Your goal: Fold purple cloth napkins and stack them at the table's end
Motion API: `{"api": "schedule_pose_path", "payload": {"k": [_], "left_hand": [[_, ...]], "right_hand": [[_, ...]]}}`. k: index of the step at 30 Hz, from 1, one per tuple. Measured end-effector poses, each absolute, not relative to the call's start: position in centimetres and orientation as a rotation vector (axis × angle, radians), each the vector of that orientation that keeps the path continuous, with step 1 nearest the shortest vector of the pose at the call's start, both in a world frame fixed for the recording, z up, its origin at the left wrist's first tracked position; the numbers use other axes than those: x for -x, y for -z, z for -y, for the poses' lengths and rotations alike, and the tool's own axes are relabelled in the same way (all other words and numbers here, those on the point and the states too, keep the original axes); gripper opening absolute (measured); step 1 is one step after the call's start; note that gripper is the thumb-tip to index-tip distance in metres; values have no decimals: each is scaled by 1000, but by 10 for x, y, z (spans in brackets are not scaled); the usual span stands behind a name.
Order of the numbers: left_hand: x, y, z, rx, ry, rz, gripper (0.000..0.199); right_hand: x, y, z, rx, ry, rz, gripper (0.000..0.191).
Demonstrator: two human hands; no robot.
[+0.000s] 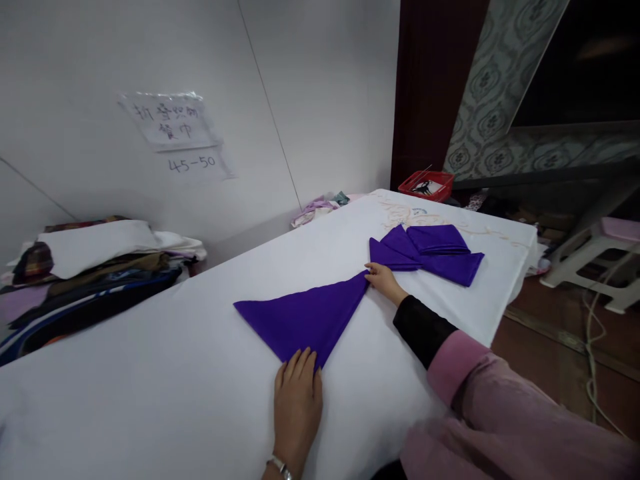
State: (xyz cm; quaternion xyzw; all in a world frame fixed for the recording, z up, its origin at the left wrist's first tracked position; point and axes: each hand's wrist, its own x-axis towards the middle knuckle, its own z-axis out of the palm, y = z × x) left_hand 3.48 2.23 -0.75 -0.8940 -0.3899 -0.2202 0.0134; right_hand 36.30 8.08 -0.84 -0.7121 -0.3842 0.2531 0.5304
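Observation:
A purple cloth napkin (305, 313), folded into a triangle, lies on the white-covered table (165, 393). Its long edge faces the wall, and one point is toward me. My left hand (299, 403) rests flat on that near point, fingers stretched out, with a metal band on the wrist. At the right corner of the triangle, my right hand (383, 280) pinches the cloth between thumb and fingers. Just beyond my right hand sits a group of folded purple napkins (435, 250), overlapping one another.
Piled clothes (110, 260) lie at the left by the wall. A handwritten paper sign (173, 127) hangs there. At the table's far end are a red basket (427, 185) and crumpled pinkish cloth (315, 210). A stool (600, 257) and a cable (590, 353) are on the right.

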Motion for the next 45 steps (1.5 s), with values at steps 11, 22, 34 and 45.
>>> {"api": "schedule_pose_path", "payload": {"k": [11,22,34,45], "left_hand": [[-31,10,-21,2787,668,1253,33],[-34,7,-10,2779,698,1331,34],[-30,2,-7,2757,579,1427,27],[56,-1,-39,2457,582,1559,27]], "right_hand": [[-361,6,-74,2053,-252,1240,33],[-364,8,-66,2192,-76,1431,30],[-367,7,-62,2224,51,1691,24],[-313,4,-9,1916,-68,2070,22]]}}
